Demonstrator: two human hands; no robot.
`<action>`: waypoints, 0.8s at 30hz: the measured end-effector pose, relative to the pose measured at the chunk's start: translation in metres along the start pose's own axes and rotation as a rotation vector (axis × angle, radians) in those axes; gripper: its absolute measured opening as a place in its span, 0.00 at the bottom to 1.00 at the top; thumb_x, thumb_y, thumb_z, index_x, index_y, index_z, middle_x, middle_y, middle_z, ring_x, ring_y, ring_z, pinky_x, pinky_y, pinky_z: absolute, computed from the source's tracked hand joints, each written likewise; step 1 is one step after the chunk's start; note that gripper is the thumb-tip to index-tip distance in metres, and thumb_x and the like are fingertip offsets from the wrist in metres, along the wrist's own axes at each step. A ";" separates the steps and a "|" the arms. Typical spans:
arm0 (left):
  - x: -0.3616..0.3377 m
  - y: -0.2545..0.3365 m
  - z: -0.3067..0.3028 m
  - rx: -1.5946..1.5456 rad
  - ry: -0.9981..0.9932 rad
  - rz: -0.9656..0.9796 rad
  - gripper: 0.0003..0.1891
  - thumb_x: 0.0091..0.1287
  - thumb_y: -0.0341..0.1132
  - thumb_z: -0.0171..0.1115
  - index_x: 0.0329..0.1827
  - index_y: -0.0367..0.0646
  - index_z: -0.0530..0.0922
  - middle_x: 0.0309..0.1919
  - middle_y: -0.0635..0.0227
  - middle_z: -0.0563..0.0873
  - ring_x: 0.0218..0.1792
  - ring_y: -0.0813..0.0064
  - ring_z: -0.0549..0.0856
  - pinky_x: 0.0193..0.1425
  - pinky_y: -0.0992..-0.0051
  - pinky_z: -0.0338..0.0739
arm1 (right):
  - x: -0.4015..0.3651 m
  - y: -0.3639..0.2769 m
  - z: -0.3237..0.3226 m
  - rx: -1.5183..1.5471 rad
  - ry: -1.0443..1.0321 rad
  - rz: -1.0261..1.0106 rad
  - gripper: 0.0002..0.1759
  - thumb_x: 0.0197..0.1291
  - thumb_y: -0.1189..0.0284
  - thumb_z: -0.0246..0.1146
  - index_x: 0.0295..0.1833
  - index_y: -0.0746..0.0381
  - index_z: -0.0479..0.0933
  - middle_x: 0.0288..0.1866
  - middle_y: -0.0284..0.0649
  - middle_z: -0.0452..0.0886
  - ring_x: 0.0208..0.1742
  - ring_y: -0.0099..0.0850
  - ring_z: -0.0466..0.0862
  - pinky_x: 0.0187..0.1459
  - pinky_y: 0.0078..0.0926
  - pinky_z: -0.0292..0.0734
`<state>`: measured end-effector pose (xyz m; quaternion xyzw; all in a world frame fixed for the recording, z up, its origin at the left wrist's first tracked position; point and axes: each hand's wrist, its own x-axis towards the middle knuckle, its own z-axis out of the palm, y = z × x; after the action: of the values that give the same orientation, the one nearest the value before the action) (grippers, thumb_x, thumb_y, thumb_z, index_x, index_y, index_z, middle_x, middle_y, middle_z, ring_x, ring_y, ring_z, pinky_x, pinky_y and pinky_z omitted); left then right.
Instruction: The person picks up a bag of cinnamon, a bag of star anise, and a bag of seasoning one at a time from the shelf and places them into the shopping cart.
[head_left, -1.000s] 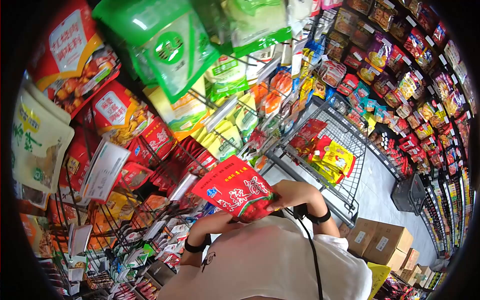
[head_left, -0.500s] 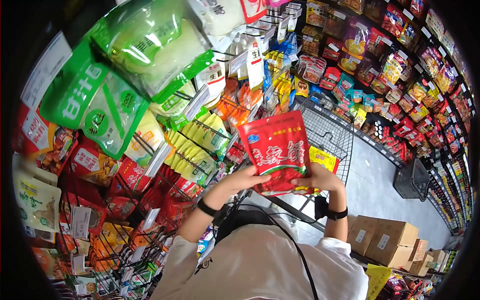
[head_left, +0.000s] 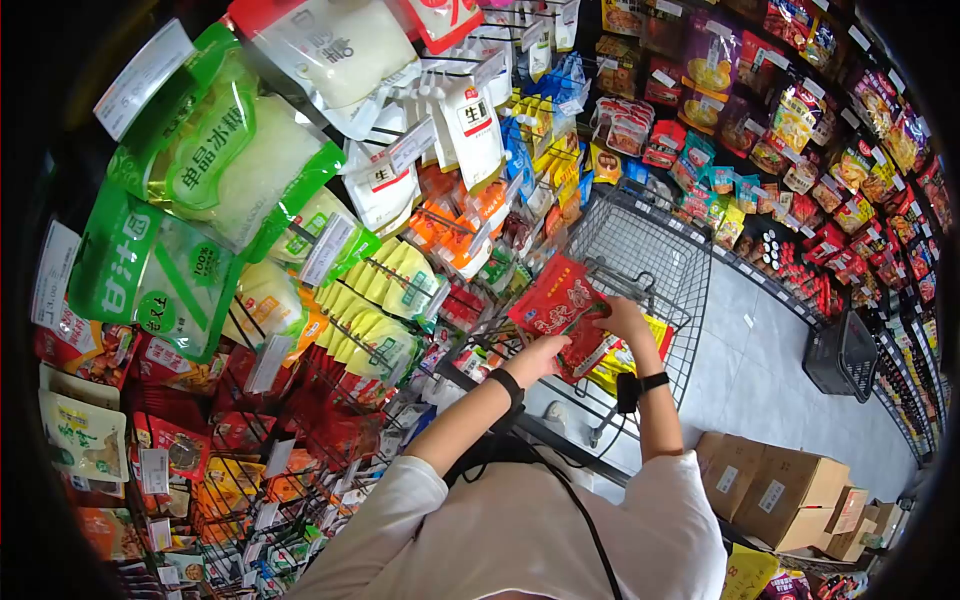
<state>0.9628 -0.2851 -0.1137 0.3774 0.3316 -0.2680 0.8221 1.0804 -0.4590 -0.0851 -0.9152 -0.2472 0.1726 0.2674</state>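
A red food pouch [head_left: 562, 305] with white lettering is gripped between my two hands over the near end of a wire shopping cart [head_left: 690, 255]. The pouch is tilted, its top edge toward the far left. My left hand [head_left: 540, 358] has its fingers closed on the lower left edge. On the opposite edge, my right hand [head_left: 625, 322] holds the pouch with bent fingers. A yellow packet [head_left: 625, 378] shows beneath my right hand and forearm, inside the cart's near end. Part of it is hidden.
Hanging racks of bagged goods fill the left, with green sugar bags [head_left: 215, 150] close by. A black basket [head_left: 842, 358] stands on the floor at right. Cardboard boxes [head_left: 775, 490] are stacked at lower right. More packed shelves [head_left: 790, 110] curve along the back.
Both hands have moved forward with the red pouch, away from my body and toward the cart. The pouch has tipped from facing me to a slant. My view has shifted slightly.
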 end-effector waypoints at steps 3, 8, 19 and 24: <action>0.014 -0.018 -0.004 0.143 0.055 0.064 0.11 0.59 0.36 0.61 0.44 0.46 0.75 0.40 0.67 0.82 0.43 0.68 0.79 0.54 0.60 0.70 | 0.005 0.004 0.020 -0.126 -0.003 0.119 0.28 0.44 0.61 0.71 0.50 0.61 0.74 0.40 0.50 0.82 0.42 0.48 0.82 0.43 0.41 0.77; 0.040 -0.043 -0.037 0.355 -0.025 0.180 0.10 0.57 0.34 0.61 0.42 0.46 0.75 0.36 0.69 0.76 0.39 0.69 0.73 0.50 0.64 0.70 | 0.001 -0.021 0.030 -0.288 0.060 0.299 0.32 0.46 0.63 0.69 0.57 0.58 0.68 0.53 0.53 0.75 0.49 0.51 0.79 0.51 0.52 0.70; 0.058 -0.044 -0.039 0.189 0.144 -0.054 0.08 0.63 0.37 0.51 0.43 0.54 0.74 0.36 0.77 0.76 0.34 0.77 0.73 0.38 0.71 0.68 | 0.025 -0.072 0.076 -0.371 -0.097 -0.197 0.41 0.52 0.47 0.60 0.71 0.43 0.56 0.75 0.42 0.48 0.74 0.56 0.44 0.67 0.62 0.34; 0.058 -0.048 -0.047 0.180 0.038 -0.020 0.06 0.62 0.33 0.52 0.39 0.52 0.75 0.33 0.78 0.78 0.31 0.79 0.72 0.38 0.74 0.67 | 0.033 -0.064 0.089 -0.440 -0.302 0.022 0.48 0.44 0.37 0.59 0.72 0.37 0.54 0.78 0.38 0.39 0.76 0.52 0.34 0.63 0.67 0.17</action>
<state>0.9501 -0.2858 -0.2016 0.4515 0.3253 -0.2977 0.7757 1.0440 -0.3579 -0.1254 -0.9177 -0.3060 0.2525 0.0204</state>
